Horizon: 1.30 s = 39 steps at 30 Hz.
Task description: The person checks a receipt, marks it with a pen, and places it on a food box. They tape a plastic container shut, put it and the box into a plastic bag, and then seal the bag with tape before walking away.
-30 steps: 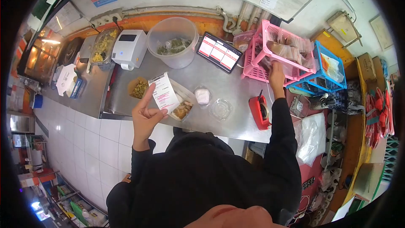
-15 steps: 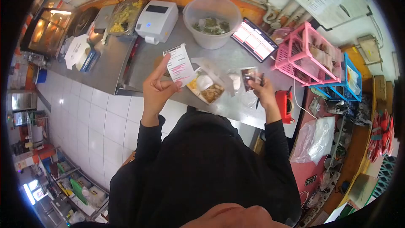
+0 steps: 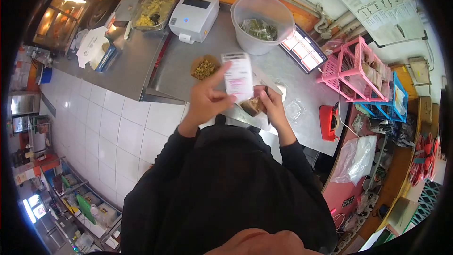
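Both hands meet above the near edge of the steel counter [image 3: 222,54]. Her left hand [image 3: 206,101] pinches a printed receipt [image 3: 238,76] upright between thumb and fingers, index finger stretched out. Beside it the right hand [image 3: 271,106] is closed around a small brown sachet [image 3: 253,106], held over an open food box that the hands mostly hide. By my reading the order is being checked and filled, with the box not yet closed. On the counter, a small paper dish [image 3: 204,67] holds yellowish-green bits, a big translucent tub [image 3: 262,22] holds bagged greens, a clear empty cup [image 3: 296,109] waits near the red tape dispenser [image 3: 328,122], and pink baskets [image 3: 357,68] hold more packets.
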### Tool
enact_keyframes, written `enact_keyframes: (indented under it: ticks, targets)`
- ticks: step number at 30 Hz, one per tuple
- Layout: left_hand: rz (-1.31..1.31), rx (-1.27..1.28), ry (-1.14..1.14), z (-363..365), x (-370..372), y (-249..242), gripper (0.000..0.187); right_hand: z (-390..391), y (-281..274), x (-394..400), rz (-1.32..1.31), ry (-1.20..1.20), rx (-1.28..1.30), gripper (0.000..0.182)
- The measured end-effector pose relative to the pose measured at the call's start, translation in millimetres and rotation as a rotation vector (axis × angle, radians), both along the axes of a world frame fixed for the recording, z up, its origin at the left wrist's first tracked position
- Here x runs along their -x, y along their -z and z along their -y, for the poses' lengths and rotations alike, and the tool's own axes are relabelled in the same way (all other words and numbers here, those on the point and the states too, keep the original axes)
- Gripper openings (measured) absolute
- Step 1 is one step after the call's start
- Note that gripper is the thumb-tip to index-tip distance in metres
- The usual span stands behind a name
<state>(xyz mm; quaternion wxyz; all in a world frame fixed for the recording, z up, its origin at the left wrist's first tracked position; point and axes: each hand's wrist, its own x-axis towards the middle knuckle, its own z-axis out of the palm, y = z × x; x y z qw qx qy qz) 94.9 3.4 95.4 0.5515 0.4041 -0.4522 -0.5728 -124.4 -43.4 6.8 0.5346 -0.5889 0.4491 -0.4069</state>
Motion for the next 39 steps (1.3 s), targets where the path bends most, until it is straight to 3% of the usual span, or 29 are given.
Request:
enact_keyframes:
  ticks: [2,4,6,8,10,12,17,19,22,24,26,28,30,32,34,35,36,39]
  targets:
    - [0.057,-0.019,0.047,4.1,18.0,-6.3,0.076,-12.3,-62.0,-3.2,0.366,-0.241,-0.29,0.025]
    - [0.034,0.249,-0.09,11.8,36.0,-9.9,0.079,-22.5,-90.8,-9.6,0.288,-0.203,-0.264,0.022]
    - [0.164,0.367,-0.068,17.0,36.8,-11.7,0.079,-28.7,-100.2,-7.9,0.312,-0.152,-0.197,0.021]
    - [-0.391,0.213,0.098,19.2,51.1,-25.8,0.079,-36.1,-109.8,-9.1,0.274,-0.112,-0.172,0.023]
    - [-0.458,0.186,0.153,24.0,62.5,-34.7,0.073,-41.6,-113.3,-6.7,0.142,-0.123,-0.044,0.024]
    - [-0.73,-0.028,0.329,24.9,71.3,-47.1,0.065,-44.4,-109.7,-4.7,0.199,-0.113,-0.02,0.023]
    - [-0.826,0.001,0.338,30.7,79.7,-55.0,0.064,-47.9,-126.1,16.8,-0.127,-0.077,0.112,0.016]
    - [-1.034,0.058,0.387,33.2,84.0,-55.4,0.063,-49.2,-146.4,22.4,-0.072,-0.01,0.093,0.017]
    - [-1.068,0.064,0.38,31.8,86.5,-61.8,0.065,-42.7,-161.0,52.9,0.097,0.173,-0.051,0.045]
    - [-1.076,0.06,0.408,31.1,87.8,-62.7,0.066,-39.0,-168.9,48.5,0.42,0.414,0.095,0.068]
    - [-1.082,0.053,0.443,31.2,89.6,-61.8,0.067,-28.1,-153.9,100.6,0.412,0.116,0.289,0.079]
    - [-1.06,0.089,0.482,31.9,92.2,-60.3,0.068,-30.7,-158.3,109.5,0.537,0.088,0.218,0.087]
    - [-1.067,0.095,0.499,32.6,94.9,-60.2,0.069,-35.9,-167.5,104.6,0.705,-0.107,0.17,0.096]
    - [-1.073,0.099,0.516,32.6,96.5,-60.9,0.07,-39.0,-171.9,92.0,0.662,-0.061,0.205,0.093]
    - [-1.049,0.073,0.509,32.1,97.7,-62.3,0.072,-44.3,-174.2,78.4,0.536,0.052,0.187,0.073]
    - [-1.048,0.068,0.511,32.1,98.5,-61.3,0.072,-43.9,-173.5,72.8,0.492,-0.04,0.286,0.045]
    - [-1.037,0.071,0.507,32.1,99.1,-59.5,0.073,-47.3,-183.9,61.6,0.477,-0.043,0.23,0.023]
    - [-1.001,0.078,0.502,32.2,98.8,-59.0,0.074,-53.3,-178.0,37.3,0.297,0.134,0.287,0.017]
